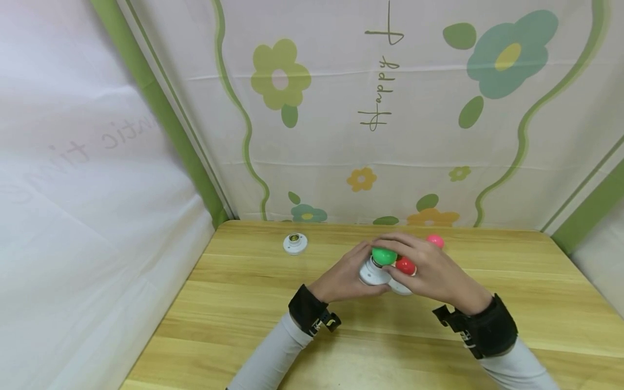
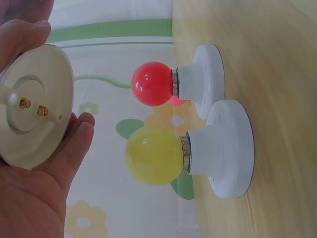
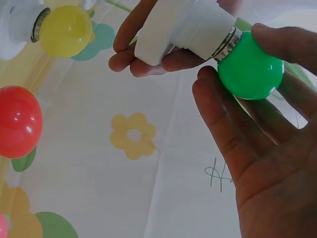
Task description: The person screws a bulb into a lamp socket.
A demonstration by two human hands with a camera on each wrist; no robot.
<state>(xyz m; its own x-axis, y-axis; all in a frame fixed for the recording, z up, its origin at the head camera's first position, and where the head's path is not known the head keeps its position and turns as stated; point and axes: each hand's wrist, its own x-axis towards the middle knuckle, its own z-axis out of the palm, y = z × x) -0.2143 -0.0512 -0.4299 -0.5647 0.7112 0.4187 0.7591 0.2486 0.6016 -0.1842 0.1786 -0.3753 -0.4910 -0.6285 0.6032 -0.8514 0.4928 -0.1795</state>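
While the left hand (image 1: 341,279) grips the rim of a white round plastic lamp socket (image 1: 371,275) above the light wood-grain bench (image 1: 365,346), the right hand (image 1: 434,271) has its thumb and fingers wrapped round a glossy green globe bulb (image 1: 384,256), whose silver metal cap meets that socket's mouth. Well left of the green bulb, a white disc-shaped socket with a brass-coloured inside (image 1: 295,248) lies on the bench. Lower than the green bulb and to its right, a glossy red globe bulb (image 1: 405,265) and a yellow globe bulb (image 2: 154,155) stand in white sockets (image 2: 233,148); farther right shows a round pink object (image 1: 435,241).
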